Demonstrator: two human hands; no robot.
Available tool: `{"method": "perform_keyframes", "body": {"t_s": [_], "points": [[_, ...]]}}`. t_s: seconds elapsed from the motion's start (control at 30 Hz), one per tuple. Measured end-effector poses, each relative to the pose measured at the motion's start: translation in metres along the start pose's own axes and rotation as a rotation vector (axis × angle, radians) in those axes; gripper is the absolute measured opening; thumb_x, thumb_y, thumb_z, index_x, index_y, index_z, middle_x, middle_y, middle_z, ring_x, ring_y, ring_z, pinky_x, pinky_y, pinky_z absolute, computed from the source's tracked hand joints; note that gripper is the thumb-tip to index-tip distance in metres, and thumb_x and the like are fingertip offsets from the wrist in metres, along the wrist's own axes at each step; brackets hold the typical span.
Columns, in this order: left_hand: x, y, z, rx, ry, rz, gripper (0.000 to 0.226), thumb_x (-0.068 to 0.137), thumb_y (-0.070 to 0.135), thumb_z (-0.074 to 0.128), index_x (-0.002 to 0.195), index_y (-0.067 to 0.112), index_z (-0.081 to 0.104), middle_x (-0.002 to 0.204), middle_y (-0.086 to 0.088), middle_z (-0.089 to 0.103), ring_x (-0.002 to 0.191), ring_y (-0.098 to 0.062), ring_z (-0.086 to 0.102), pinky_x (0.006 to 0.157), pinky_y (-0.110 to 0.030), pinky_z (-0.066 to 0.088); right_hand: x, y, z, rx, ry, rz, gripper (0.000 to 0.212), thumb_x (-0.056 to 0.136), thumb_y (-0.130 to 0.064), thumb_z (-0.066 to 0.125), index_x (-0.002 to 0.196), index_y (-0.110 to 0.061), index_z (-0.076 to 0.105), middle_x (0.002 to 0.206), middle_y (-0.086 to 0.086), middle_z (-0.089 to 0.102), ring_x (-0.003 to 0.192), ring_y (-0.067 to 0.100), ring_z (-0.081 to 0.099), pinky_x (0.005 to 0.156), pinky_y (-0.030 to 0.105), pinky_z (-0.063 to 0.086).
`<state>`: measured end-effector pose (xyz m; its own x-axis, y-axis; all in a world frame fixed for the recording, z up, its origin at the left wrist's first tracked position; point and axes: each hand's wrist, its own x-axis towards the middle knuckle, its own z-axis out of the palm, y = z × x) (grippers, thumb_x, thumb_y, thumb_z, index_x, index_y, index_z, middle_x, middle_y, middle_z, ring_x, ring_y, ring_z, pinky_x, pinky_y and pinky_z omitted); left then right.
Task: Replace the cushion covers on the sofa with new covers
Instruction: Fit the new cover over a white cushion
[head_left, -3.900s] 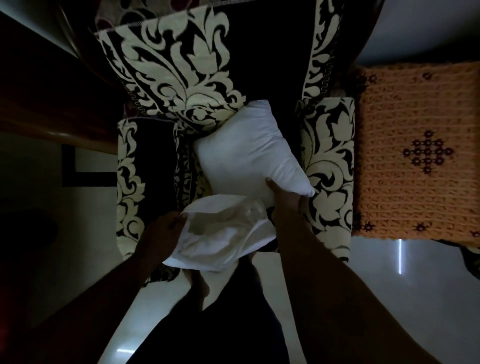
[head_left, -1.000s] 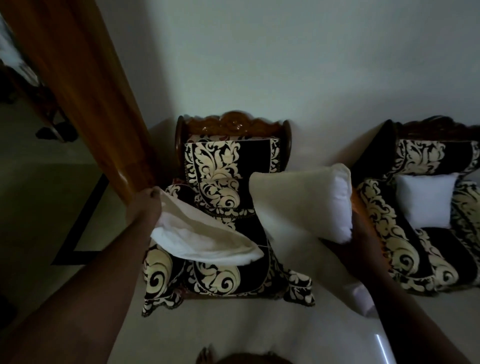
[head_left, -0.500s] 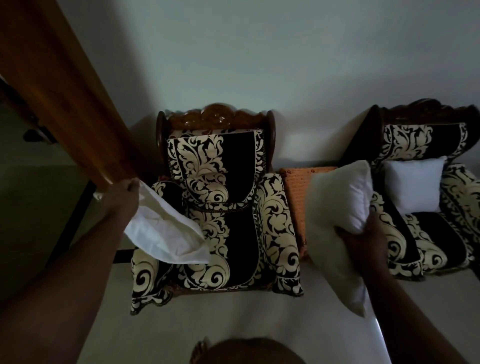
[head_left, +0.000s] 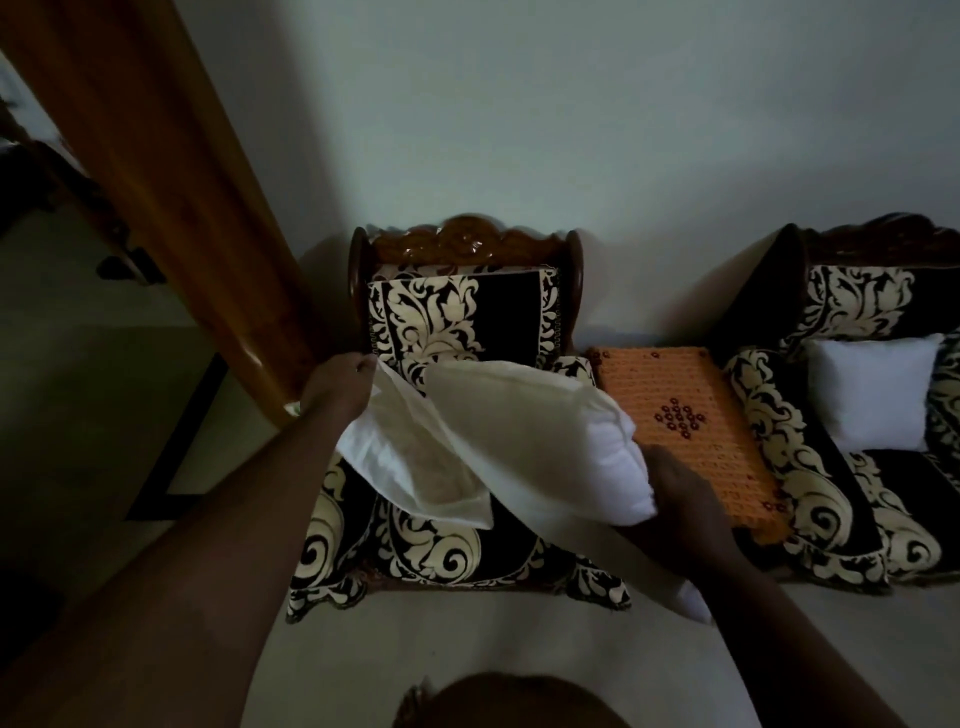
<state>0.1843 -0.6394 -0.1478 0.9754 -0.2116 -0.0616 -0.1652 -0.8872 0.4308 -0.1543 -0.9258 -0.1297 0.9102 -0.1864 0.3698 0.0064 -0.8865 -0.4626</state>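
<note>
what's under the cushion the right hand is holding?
Under the white cushion gripped by the right hand: part of the cover the left hand holds, and the patterned armchair. Most of the chair's seat is covered, so anything there is hidden.

— Any text, labels, brands, numbers?
— None readable from where I stand. My hands hold plain white fabric, no print; the rest is pattern only, too dim for lettering.
</note>
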Motion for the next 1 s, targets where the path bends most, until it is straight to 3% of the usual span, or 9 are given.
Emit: {"method": "perform_keyframes", "body": {"t_s": [0.1, 0.27, 0.37, 0.57, 0.67, 0.77, 0.83, 0.9, 1.0], "points": [[-0.001, -0.001, -0.002, -0.007, 0.014, -0.003, 0.05, 0.108, 0.045, 0.037, 0.124, 0.01, 0.068, 0.123, -0.02, 0.067, 0.112, -0.04, 0.061, 0.093, -0.043, 0.05, -0.004, -0.002, -0.002, 0.032, 0.085, -0.118, 0.057, 0.079, -0.049, 0.064, 0.124, -0.015, 0.052, 0.105, 0.016, 0.07, 0.091, 0.022, 0.062, 0.066, 0.029, 0.047], [-0.005, -0.004, -0.003, -0.052, -0.007, -0.006, 0.051, 0.108, 0.049, 0.035, 0.119, 0.012, 0.068, 0.114, -0.017, 0.069, 0.104, -0.036, 0.063, 0.09, -0.042, 0.051, -0.005, -0.006, -0.011, 0.062, 0.155, -0.152, 0.048, 0.095, -0.061, 0.052, 0.111, -0.017, 0.056, 0.095, 0.015, 0.069, 0.089, 0.018, 0.057, 0.065, 0.025, 0.048], [-0.007, 0.007, -0.008, -0.148, -0.011, -0.006, 0.046, 0.107, 0.046, 0.04, 0.116, 0.011, 0.07, 0.114, -0.018, 0.069, 0.105, -0.036, 0.063, 0.091, -0.041, 0.051, -0.002, -0.007, -0.009, 0.071, 0.057, -0.201, 0.057, 0.092, -0.064, 0.055, 0.121, -0.016, 0.057, 0.107, 0.01, 0.067, 0.095, 0.014, 0.06, 0.073, 0.024, 0.049], [-0.025, 0.033, -0.012, -0.321, -0.121, 0.071, 0.042, 0.105, 0.043, 0.048, 0.121, 0.012, 0.071, 0.119, -0.015, 0.07, 0.108, -0.032, 0.063, 0.094, -0.04, 0.051, 0.006, -0.021, 0.013, -0.035, -0.045, -0.218, 0.069, 0.082, -0.061, 0.061, 0.132, -0.016, 0.048, 0.103, 0.011, 0.069, 0.081, 0.025, 0.067, 0.061, 0.035, 0.056], [-0.043, 0.052, -0.015, -0.453, -0.242, 0.154, 0.04, 0.105, 0.04, 0.052, 0.123, 0.01, 0.071, 0.121, -0.011, 0.07, 0.111, -0.028, 0.063, 0.097, -0.038, 0.05, 0.017, -0.027, 0.027, -0.132, -0.171, -0.162, 0.085, 0.076, -0.057, 0.067, 0.147, -0.024, 0.032, 0.11, 0.007, 0.068, 0.082, 0.024, 0.069, 0.063, 0.037, 0.058], [-0.064, 0.074, -0.013, -0.554, -0.392, 0.181, 0.029, 0.101, 0.04, 0.058, 0.099, 0.019, 0.079, 0.112, -0.009, 0.074, 0.099, -0.023, 0.066, 0.095, -0.039, 0.051, 0.032, -0.034, 0.044, -0.225, -0.373, -0.106, 0.097, 0.08, -0.055, 0.066, 0.156, -0.035, 0.008, 0.12, 0.002, 0.063, 0.094, 0.023, 0.067, 0.077, 0.037, 0.057], [-0.077, 0.086, -0.01, -0.568, -0.434, 0.194, 0.024, 0.1, 0.035, 0.061, 0.087, 0.023, 0.078, 0.106, -0.012, 0.075, 0.093, -0.022, 0.066, 0.093, -0.038, 0.05, 0.041, -0.039, 0.053, -0.246, -0.421, -0.084, 0.092, 0.083, -0.06, 0.059, 0.159, -0.035, 0.012, 0.123, 0.001, 0.063, 0.101, 0.023, 0.067, 0.083, 0.038, 0.056], [-0.085, 0.094, -0.011, -0.476, -0.352, 0.244, 0.031, 0.102, 0.035, 0.058, 0.096, 0.013, 0.078, 0.102, -0.008, 0.075, 0.093, -0.02, 0.066, 0.091, -0.037, 0.05, 0.049, -0.043, 0.06, -0.257, -0.455, -0.069, 0.084, 0.086, -0.06, 0.056, 0.158, -0.034, 0.023, 0.119, 0.001, 0.067, 0.103, 0.023, 0.067, 0.083, 0.036, 0.055], [-0.098, 0.103, -0.019, -0.312, -0.231, 0.381, 0.035, 0.104, 0.037, 0.052, 0.103, 0.013, 0.078, 0.102, -0.007, 0.075, 0.094, -0.02, 0.067, 0.087, -0.036, 0.051, 0.056, -0.049, 0.07, -0.194, -0.457, -0.058, 0.055, 0.089, -0.055, 0.055, 0.135, -0.023, 0.054, 0.102, 0.002, 0.073, 0.09, 0.023, 0.07, 0.074, 0.033, 0.053]]}}
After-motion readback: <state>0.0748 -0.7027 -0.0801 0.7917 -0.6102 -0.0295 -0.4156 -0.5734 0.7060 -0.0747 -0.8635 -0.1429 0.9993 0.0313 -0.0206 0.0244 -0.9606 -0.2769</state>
